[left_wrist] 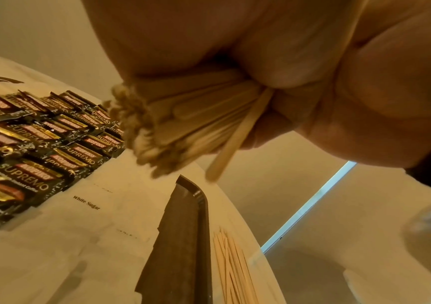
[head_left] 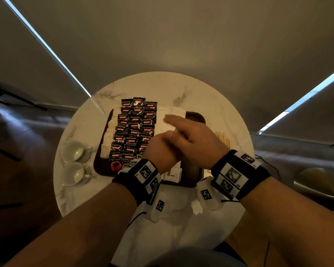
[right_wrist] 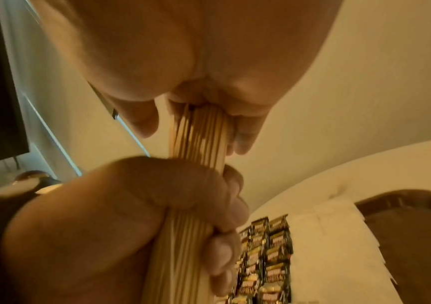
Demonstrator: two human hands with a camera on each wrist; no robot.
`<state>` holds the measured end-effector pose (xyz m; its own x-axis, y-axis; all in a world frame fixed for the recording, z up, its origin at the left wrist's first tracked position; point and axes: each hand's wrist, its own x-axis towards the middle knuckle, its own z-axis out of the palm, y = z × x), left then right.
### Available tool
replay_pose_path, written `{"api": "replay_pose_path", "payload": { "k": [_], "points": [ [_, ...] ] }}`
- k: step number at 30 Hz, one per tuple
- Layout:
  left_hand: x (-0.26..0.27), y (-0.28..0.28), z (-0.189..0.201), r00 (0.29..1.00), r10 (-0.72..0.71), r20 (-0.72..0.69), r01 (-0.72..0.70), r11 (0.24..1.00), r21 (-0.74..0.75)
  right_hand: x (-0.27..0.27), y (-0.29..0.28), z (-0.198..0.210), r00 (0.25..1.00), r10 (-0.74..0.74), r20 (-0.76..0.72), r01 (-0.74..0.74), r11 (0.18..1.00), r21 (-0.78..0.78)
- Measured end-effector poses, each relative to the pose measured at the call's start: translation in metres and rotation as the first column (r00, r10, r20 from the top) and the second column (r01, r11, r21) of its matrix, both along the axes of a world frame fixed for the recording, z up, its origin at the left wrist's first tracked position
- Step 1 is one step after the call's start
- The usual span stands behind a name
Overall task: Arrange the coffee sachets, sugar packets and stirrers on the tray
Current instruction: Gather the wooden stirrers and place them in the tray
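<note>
Stirrers (right_wrist: pixel 196 131): bundle clenched in left hand (head_left: pixel 160 149), right hand (head_left: pixel 191 135) pinching its upper end, held over tray (head_left: pixel 196 117). Bare strip lies right of sugar packets (left_wrist: pixel 87 205), long axis near-to-far. Judgement: align bundle that way; right hand is nearer.

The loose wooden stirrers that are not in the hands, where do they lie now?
The loose stirrers lie on the marble table, just outside the right rim of the dark tray.
</note>
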<state>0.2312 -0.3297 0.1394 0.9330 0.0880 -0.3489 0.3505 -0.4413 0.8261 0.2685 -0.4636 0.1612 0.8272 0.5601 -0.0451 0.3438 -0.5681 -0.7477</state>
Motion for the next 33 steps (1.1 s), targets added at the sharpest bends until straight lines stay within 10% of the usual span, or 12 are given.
{"api": "replay_pose_path", "payload": {
  "k": [3, 7, 11, 16, 23, 33],
  "points": [
    [-0.005, 0.001, -0.007, 0.987, 0.138, -0.084, -0.152, 0.972, -0.178, 0.003, 0.000, -0.004, 0.933, -0.062, -0.354, 0.146, 0.965, 0.216],
    [-0.002, 0.009, -0.013, 0.966, 0.260, -0.009, -0.247, 0.908, -0.339, 0.013, -0.004, -0.022, 0.422, -0.163, -0.892, 0.755, 0.607, 0.247],
    [0.011, 0.002, 0.000, 0.932, 0.287, 0.222, -0.198, 0.915, -0.353, -0.006, -0.008, -0.035, 0.106, 0.017, -0.994, 0.733, 0.675, 0.090],
    [0.012, -0.007, -0.010, 0.949, 0.242, 0.203, -0.168, 0.931, -0.325, -0.010, -0.004, -0.039, 0.129, 0.057, -0.990, 0.830, 0.540, 0.139],
    [0.040, -0.025, -0.058, 0.966, 0.241, -0.094, -0.245, 0.969, -0.040, -0.004, -0.028, -0.072, 0.238, -0.334, -0.912, 0.808, 0.589, -0.005],
    [0.120, -0.060, -0.113, 0.952, 0.059, -0.302, 0.028, 0.961, 0.276, 0.066, -0.056, -0.126, 0.393, -0.449, -0.803, 0.737, 0.676, -0.018]
  ]
}}
